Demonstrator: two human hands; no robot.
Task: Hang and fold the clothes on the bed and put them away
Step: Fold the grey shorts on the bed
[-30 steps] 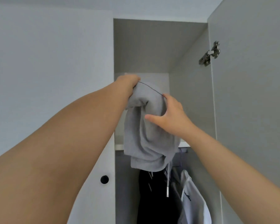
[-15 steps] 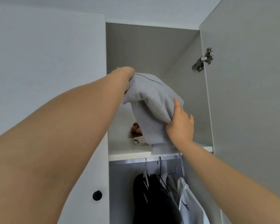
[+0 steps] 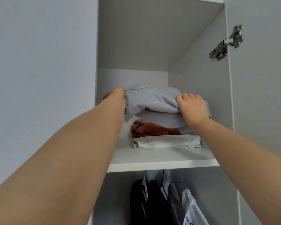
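Lifted from below, the grey garment (image 3: 152, 101) now lies crosswise above the folded stack (image 3: 165, 141) on the shelf (image 3: 161, 165), left hand (image 3: 116, 96) and right hand (image 3: 192, 107) each gripping one end.

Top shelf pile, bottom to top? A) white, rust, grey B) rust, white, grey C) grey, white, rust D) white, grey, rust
A: the white folded garment lies on the shelf, the rust garment on it, and the grey garment, held by the left hand and right hand, is uppermost.
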